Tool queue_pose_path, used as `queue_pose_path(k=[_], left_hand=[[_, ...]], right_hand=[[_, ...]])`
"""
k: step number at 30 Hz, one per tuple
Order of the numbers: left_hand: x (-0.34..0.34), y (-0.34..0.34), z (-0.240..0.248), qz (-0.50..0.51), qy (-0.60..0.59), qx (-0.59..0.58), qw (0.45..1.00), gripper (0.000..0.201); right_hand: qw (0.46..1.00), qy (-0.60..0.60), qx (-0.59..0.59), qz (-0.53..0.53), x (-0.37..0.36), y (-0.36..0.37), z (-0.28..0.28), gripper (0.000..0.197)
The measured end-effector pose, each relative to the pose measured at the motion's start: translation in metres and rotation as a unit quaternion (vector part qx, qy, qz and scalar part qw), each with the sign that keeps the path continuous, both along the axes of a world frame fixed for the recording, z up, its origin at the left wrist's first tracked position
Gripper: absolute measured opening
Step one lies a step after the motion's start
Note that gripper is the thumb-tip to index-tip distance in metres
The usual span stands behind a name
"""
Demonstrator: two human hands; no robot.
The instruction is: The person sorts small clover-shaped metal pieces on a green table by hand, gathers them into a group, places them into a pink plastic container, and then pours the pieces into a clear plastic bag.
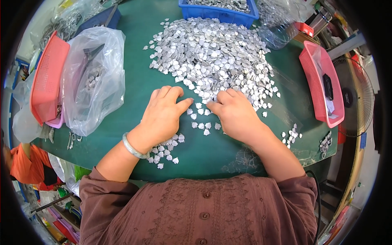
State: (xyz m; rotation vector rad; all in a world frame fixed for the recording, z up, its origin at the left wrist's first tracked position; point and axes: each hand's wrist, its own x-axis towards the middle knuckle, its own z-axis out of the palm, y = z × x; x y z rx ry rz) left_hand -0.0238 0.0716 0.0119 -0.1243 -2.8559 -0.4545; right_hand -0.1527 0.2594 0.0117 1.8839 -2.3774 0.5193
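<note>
A large heap of small flat silvery metal pieces [212,53], shaped like little leaves or shells, covers the table's far middle. At its near edge my left hand [163,112] rests with bent fingers, its thumb stretched toward several loose pieces [200,111]. The fingers are curled under, so anything inside them is hidden. My right hand [237,114] lies opposite, its fingers folded and its thumb side against pieces at the heap's edge. Whether it grips one I cannot make out. A smaller group of pieces [167,151] lies below my left wrist.
At the left stand a pink basket [47,77] and a clear plastic bag [96,81]. A blue tray [220,14] of metal parts sits at the back. On the right are another pink basket [320,81], a few pieces [292,135], metal clasps [325,143] and a fan [353,96].
</note>
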Motion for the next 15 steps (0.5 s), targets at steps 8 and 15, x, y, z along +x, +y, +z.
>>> queue_pose_path(k=[8,15], left_hand=[[0.003,-0.002,-0.002,0.014,0.013,0.015,1.0,0.045],[0.005,0.007,0.003,-0.049,-0.025,0.013,0.998,0.047]], right_hand=[[0.998,-0.061,-0.009,0.027,0.001,-0.004,-0.002,0.034],[0.999,-0.044,0.015,-0.02,-0.007,0.012,0.003,0.029]])
